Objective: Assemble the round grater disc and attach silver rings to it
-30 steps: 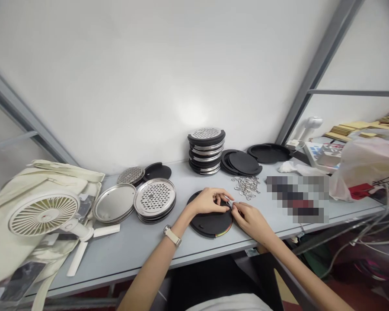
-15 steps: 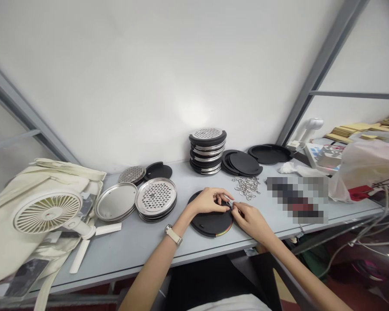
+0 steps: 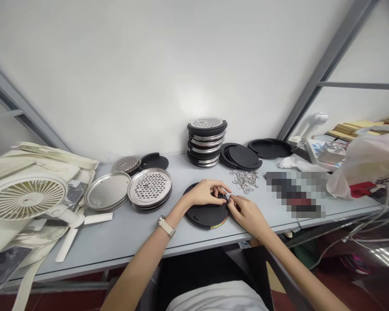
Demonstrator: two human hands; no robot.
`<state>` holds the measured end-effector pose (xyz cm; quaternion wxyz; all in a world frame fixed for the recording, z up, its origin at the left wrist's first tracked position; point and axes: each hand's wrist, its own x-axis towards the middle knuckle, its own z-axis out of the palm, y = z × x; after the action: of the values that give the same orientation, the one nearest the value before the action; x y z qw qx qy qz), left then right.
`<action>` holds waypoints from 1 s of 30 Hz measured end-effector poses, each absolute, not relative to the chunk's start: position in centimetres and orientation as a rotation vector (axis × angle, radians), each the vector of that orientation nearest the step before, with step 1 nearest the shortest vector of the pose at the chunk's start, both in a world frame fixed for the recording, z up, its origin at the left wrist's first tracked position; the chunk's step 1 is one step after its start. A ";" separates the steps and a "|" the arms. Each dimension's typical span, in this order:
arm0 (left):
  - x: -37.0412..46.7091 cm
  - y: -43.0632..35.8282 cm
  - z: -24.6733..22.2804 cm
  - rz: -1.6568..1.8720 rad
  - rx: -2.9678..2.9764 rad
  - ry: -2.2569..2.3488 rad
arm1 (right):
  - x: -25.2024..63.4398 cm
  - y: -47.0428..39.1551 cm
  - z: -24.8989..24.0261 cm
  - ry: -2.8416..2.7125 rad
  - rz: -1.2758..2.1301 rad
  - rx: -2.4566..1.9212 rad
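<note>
A round black disc [image 3: 207, 216] with a coloured stripe along its front right rim lies flat on the table in front of me. My left hand [image 3: 207, 193] reaches over it, thumb and fingers curled to a pinch at its upper right edge. From the right, my right hand [image 3: 246, 212] pinches at the same spot, fingertips almost meeting the left ones. Something small and shiny shows between the fingertips, too small to name and partly hidden. Just beyond the hands lies a heap of small bent-wire metal pieces [image 3: 244, 180].
A tall stack of black and metal discs [image 3: 206, 142] stands behind; black lids [image 3: 244, 156] lie beside it. Perforated metal discs [image 3: 150, 188] and plain metal discs [image 3: 107, 191] are left, near a white fan [image 3: 29, 196]. A plastic bag [image 3: 359, 160] sits right.
The view has shifted slightly, so everything sits a little higher and mostly further left. Both hands stay at the disc's edge, with only small finger movement.
</note>
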<state>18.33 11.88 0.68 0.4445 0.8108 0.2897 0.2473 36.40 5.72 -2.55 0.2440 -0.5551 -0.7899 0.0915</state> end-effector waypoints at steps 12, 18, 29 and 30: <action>18.4 11.8 0.8 0.612 2.010 0.753 | 36.9 5.9 -2.4 -2.143 0.356 -1.457; 18.4 11.9 0.8 0.612 2.011 0.727 | 37.1 5.9 -2.2 -2.150 0.430 -1.414; 18.3 11.8 0.7 0.609 1.987 0.759 | 37.0 6.0 -2.3 -2.144 0.408 -1.411; 18.3 11.8 0.7 0.603 1.998 0.756 | 37.0 6.0 -2.3 -2.145 0.408 -1.409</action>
<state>18.32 11.85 0.67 0.4448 0.8062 0.3049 0.2434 37.03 5.97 -2.31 0.2681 -0.5225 -0.7951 0.1514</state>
